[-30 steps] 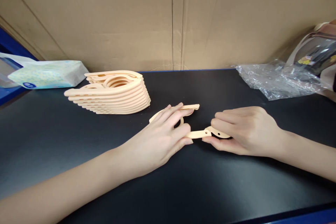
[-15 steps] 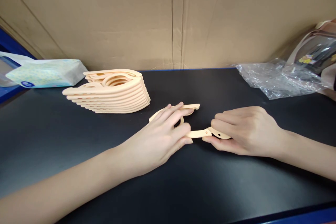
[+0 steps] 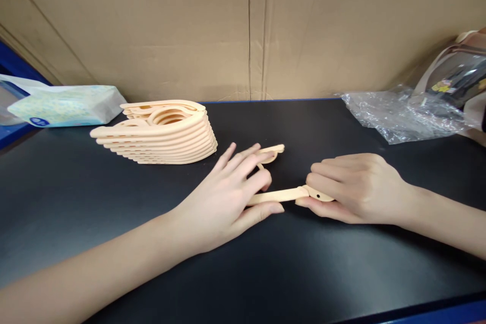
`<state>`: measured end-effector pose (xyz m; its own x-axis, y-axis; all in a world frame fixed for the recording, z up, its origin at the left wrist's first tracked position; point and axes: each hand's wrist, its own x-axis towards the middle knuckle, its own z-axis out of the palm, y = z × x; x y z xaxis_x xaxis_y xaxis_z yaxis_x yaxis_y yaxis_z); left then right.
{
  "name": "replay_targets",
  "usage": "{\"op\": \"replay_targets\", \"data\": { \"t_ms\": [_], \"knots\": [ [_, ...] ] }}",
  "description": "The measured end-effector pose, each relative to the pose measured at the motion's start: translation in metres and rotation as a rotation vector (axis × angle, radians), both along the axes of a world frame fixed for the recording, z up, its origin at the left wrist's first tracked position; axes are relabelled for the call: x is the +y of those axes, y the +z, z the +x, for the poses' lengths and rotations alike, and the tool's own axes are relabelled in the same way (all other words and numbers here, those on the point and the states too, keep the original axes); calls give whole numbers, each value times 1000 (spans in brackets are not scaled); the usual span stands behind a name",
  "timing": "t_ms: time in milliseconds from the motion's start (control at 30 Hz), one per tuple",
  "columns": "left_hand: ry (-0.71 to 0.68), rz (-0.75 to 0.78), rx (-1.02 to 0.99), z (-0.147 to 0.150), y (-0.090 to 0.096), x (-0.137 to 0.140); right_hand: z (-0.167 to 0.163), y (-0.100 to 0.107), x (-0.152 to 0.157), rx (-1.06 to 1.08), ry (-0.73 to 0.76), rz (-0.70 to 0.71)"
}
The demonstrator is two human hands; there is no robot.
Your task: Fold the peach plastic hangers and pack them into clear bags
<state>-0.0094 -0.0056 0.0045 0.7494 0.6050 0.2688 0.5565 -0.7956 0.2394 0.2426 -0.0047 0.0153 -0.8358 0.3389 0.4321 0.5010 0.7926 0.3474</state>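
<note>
1. Cardboard (image 3: 182, 20): brown, upright, spans the far side behind the table; vertical seam near the middle.
2. Table (image 3: 243, 273): black top, blue edging.
3. Bag (image 3: 459, 71): far right, see-through, light strap, cut off by the view.
4. Film (image 3: 402, 116): clear, crumpled, lies far right on the table, just beside the bag.
5. Stack (image 3: 170, 136): cream looped parts piled flat, left of middle, toward the far side.
6. Pack (image 3: 72, 106): pale tissue pack, far left, near the stack.
7. Left hand (image 3: 231, 187): over the hanger, fingers spread, thumb along its near side. Cannot tell if it pinches.
8. Right hand (image 3: 353, 187): right of the left hand, fingers curled, clamped on the end piece.
9. Hanger (image 3: 281, 195): cream, centre of the table, near-right of the stack, partly hidden under the left hand.
10. End piece (image 3: 318, 195): cream, dark hole, touches the hanger's right end; remainder hidden by the right hand.
</note>
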Motion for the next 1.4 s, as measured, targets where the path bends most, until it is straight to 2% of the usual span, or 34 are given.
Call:
{"op": "replay_targets", "data": {
  "t_ms": [167,367,500,667,867,1133,1400],
  "knots": [
    [170,-123,-122,-2,0,2,2,0,-2,-30,113,-223],
    [195,-280,-334,-1,-1,7,-3,1,-5,7,156,-405],
    [209,-200,-357,-2,-3,7,-2,3,-1,61,182,-467],
    [226,-181,-421,-2,-4,6,1,7,2,69,128,-616],
    [239,-72,-331,-1,-1,6,-2,6,0,125,179,-824],
    [310,-2,-266,1,1,2,-8,6,-5,192,208,-996],
    [250,13,-223,0,1,4,-8,8,-11,222,201,-1181]
  ]
}}
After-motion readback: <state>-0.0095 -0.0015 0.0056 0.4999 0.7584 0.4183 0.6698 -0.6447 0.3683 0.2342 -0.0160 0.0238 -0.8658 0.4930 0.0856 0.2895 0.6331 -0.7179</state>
